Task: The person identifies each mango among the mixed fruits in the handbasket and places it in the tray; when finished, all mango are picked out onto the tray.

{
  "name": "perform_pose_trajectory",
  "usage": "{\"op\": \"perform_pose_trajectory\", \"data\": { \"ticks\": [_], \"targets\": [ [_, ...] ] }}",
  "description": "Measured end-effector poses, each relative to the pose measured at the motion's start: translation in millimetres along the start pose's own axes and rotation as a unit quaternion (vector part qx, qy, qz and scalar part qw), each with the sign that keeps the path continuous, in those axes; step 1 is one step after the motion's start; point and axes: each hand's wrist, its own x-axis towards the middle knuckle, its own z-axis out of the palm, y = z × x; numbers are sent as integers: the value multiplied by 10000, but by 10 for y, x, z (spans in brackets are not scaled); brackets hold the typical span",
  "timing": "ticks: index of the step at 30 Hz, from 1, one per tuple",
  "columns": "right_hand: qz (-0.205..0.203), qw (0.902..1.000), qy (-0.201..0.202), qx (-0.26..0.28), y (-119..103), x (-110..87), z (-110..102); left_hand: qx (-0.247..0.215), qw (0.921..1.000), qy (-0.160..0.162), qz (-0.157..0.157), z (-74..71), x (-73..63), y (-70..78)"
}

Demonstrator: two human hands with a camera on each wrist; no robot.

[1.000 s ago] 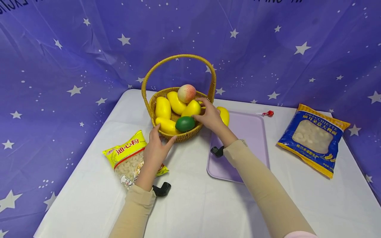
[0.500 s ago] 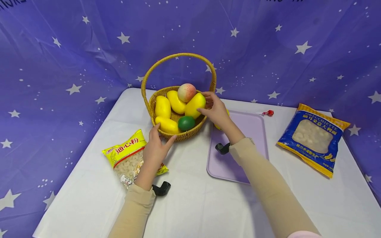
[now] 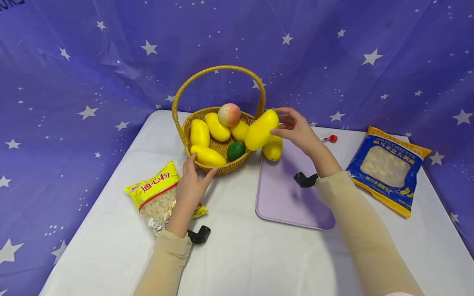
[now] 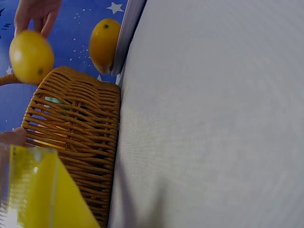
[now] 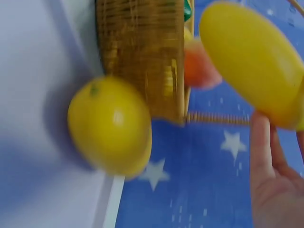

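- Left of the basket, a yellow bag (image 3: 157,197) is printed 通心粉 in red; its smaller print cannot be read.
- At the basket's near-left rim, the left hand (image 3: 191,187) rests, thumb and fingers spread, placed as half a second ago.
- The wicker basket (image 3: 234,167) contains four yellow fruits (image 3: 200,133), a green fruit (image 3: 235,152) and a peach (image 3: 229,114).
- Above the basket's right rim, the right hand (image 3: 300,130) holds a mango (image 3: 261,130) between thumb and fingers; half a second ago that mango was within the rim.
- Just right of the basket, another mango (image 3: 273,149) lies at the lilac tray's (image 3: 296,201) far-left corner.
- Farther right of the basket, a red sweet (image 3: 331,138), then a blue bag (image 3: 389,166) reading ORECCHIETTE and 猫耳朵意大利面.
- Beneath the basket, a white-covered table (image 3: 240,255); behind it, a purple star-patterned backdrop (image 3: 314,61) with cut-off lettering at top left.
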Motion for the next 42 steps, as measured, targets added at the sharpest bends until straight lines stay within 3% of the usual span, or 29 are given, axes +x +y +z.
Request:
{"op": "perform_pose_trajectory", "data": {
  "ticks": [6, 13, 24, 30, 36, 42],
  "targets": [
    [418, 9983, -361, -172, 209, -176, -484, -25, 10000, 37, 10, 19, 5, -18],
    [1354, 9862, -938, -185, 614, -205, -885, 35, 10000, 70, -21, 28, 7, -25],
    [2057, 9584, -1919, 475, 968, 90, -1073, -35, 10000, 53, 3, 33, -25, -46],
    [2296, 9441, -2227, 799, 1082, 204, -1140, -18, 9999, 108, 100, 37, -19, -41],
    [2243, 9403, -2255, 1211, 1198, 256, -1155, -34, 9998, 143, 165, 52, -21, -46],
    [2172, 9479, -1836, 1435, 1272, 254, -1157, -43, 9996, 186, 199, 52, -14, -54]
  ]
}}
